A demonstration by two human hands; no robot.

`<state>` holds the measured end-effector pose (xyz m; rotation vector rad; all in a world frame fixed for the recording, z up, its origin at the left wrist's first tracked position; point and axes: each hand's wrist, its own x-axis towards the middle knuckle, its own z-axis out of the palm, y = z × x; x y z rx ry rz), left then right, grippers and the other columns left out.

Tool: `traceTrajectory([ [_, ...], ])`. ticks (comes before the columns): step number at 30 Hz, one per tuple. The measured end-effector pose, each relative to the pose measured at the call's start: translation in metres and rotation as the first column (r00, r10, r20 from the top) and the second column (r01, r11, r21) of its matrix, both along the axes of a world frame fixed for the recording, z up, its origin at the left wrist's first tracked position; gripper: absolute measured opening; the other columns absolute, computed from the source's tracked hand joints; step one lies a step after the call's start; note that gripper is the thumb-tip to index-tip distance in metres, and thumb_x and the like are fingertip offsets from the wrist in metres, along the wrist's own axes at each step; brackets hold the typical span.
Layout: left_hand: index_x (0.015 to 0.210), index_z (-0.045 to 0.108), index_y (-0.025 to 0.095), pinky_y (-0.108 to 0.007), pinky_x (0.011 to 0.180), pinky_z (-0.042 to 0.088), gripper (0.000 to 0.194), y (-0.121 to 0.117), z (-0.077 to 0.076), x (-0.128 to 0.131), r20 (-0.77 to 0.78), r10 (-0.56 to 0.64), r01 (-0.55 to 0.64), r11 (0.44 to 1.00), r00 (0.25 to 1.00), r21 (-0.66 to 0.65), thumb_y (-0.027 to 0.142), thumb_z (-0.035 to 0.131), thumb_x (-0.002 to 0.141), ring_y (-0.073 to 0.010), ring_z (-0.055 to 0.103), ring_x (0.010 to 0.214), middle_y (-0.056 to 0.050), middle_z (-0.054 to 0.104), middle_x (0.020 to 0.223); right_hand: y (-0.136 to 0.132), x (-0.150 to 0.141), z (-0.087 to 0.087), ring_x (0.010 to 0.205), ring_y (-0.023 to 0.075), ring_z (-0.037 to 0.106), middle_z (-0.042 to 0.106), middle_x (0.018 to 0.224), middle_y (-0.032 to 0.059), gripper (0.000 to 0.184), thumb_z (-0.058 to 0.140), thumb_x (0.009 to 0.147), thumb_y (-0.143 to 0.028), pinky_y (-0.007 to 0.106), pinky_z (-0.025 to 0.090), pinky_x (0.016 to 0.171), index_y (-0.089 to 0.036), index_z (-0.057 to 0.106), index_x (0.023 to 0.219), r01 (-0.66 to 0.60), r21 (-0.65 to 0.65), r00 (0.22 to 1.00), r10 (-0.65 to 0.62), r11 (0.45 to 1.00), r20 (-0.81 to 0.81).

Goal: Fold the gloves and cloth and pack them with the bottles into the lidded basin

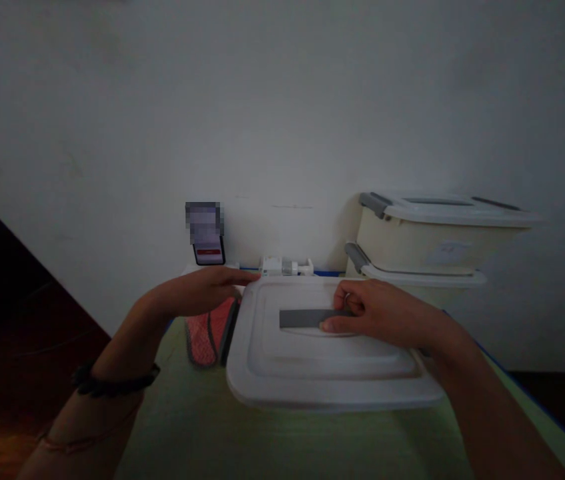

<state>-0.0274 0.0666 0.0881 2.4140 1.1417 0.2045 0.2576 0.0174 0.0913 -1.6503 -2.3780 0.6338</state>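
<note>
Dark beaded bracelet (116, 387), thin reddish cord (70, 447)

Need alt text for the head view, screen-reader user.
Right hand pinches the gray strip on a white lid above a green tabletop; the left hand is at the lid's back left corner. Pink fabric lies left, a phone stands behind, and two lidded bins are stacked at right.

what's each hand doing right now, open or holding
Left hand: at a corner of the white lid; grip cannot be told.
Right hand: curled at the grey handle; firm grip cannot be told.
</note>
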Motion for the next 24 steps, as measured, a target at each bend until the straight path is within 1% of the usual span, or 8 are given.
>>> traceTrajectory([
  [4, 0.125, 0.051, 0.017, -0.033, 0.101, 0.037, 0.046, -0.008, -0.003, 0.019, -0.020, 0.108, -0.104, 0.986, 0.994, 0.134, 0.039, 0.027, 0.092, -0.0204, 0.051, 0.118, -0.006, 0.055, 0.130, -0.001, -0.010, -0.005, 0.053, 0.0114, 0.047, 0.054, 0.059, -0.0027, 0.036, 0.061, 0.072, -0.055, 0.023, 0.027, 0.045, -0.019, 0.056, 0.074, 0.028, 0.098, 1.000, -0.028, 0.995, -0.009],
  [7, 0.137, 0.034, 0.014, -0.034, 0.109, 0.025, 0.054, -0.018, -0.008, 0.037, -0.004, 0.146, -0.141, 0.964, 0.989, 0.225, 0.043, 0.023, 0.093, -0.0197, 0.036, 0.130, -0.006, 0.037, 0.144, -0.002, -0.015, -0.005, 0.053, 0.0111, 0.046, 0.053, 0.058, -0.0033, 0.033, 0.057, 0.077, -0.051, 0.023, 0.029, 0.047, -0.018, 0.058, 0.081, 0.010, 0.178, 0.998, 0.002, 0.984, -0.068],
  [11, 0.143, 0.021, 0.020, -0.038, 0.112, 0.017, 0.060, -0.022, -0.020, 0.049, -0.070, 0.094, -0.074, 0.968, 0.993, 0.241, 0.051, 0.020, 0.092, -0.0190, 0.019, 0.137, 0.000, 0.021, 0.150, -0.005, 0.005, 0.007, 0.061, 0.0115, 0.054, 0.059, 0.070, -0.0011, 0.028, 0.049, 0.086, -0.035, 0.022, 0.038, 0.054, -0.016, 0.055, 0.106, -0.071, 0.172, 0.980, 0.101, 0.983, -0.174],
  [14, 0.142, 0.025, 0.021, -0.041, 0.112, 0.017, 0.060, -0.018, -0.027, 0.048, -0.142, 0.078, -0.035, 0.958, 0.987, 0.285, 0.053, 0.020, 0.091, -0.0214, 0.018, 0.138, 0.000, 0.022, 0.150, -0.010, 0.030, 0.015, 0.069, 0.0133, 0.057, 0.062, 0.079, 0.0020, 0.030, 0.050, 0.085, -0.034, 0.023, 0.041, 0.061, -0.016, 0.055, 0.108, 0.001, 0.184, 0.991, 0.024, 0.983, -0.133],
  [18, 0.139, 0.032, 0.022, -0.043, 0.109, 0.024, 0.060, -0.016, -0.026, 0.048, -0.171, 0.077, -0.013, 0.937, 0.982, 0.348, 0.054, 0.024, 0.090, -0.0248, 0.027, 0.134, -0.003, 0.032, 0.147, -0.011, 0.049, 0.016, 0.081, 0.0182, 0.060, 0.064, 0.095, 0.0089, 0.032, 0.057, 0.080, -0.037, 0.027, 0.045, 0.067, -0.015, 0.059, 0.103, 0.077, 0.089, 0.997, -0.077, 0.993, -0.005],
  [20, 0.137, 0.037, 0.018, -0.044, 0.107, 0.027, 0.061, -0.020, -0.022, 0.050, -0.171, 0.081, -0.012, 0.929, 0.982, 0.371, 0.055, 0.024, 0.089, -0.0262, 0.034, 0.130, -0.007, 0.040, 0.142, -0.010, 0.050, 0.015, 0.072, 0.0171, 0.062, 0.065, 0.096, 0.0100, 0.032, 0.055, 0.081, -0.037, 0.026, 0.046, 0.060, -0.014, 0.058, 0.102, 0.100, -0.024, 0.995, -0.100, 0.995, 0.021],
  [22, 0.132, 0.043, 0.015, -0.044, 0.104, 0.031, 0.062, -0.025, -0.017, 0.053, -0.170, 0.094, -0.022, 0.923, 0.981, 0.384, 0.055, 0.024, 0.089, -0.0273, 0.041, 0.124, -0.010, 0.048, 0.135, -0.010, 0.048, 0.016, 0.058, 0.0143, 0.061, 0.067, 0.084, 0.0087, 0.029, 0.050, 0.083, -0.036, 0.024, 0.045, 0.052, -0.013, 0.059, 0.098, 0.085, -0.119, 0.996, -0.081, 0.989, 0.039],
  [24, 0.128, 0.047, 0.013, -0.044, 0.102, 0.034, 0.063, -0.029, -0.013, 0.056, -0.164, 0.121, -0.050, 0.922, 0.979, 0.385, 0.056, 0.025, 0.088, -0.0279, 0.046, 0.119, -0.012, 0.052, 0.129, -0.009, 0.044, 0.017, 0.049, 0.0126, 0.057, 0.066, 0.068, 0.0064, 0.027, 0.045, 0.086, -0.034, 0.023, 0.043, 0.048, -0.011, 0.060, 0.091, 0.047, -0.144, 0.997, -0.038, 0.988, 0.066],
])
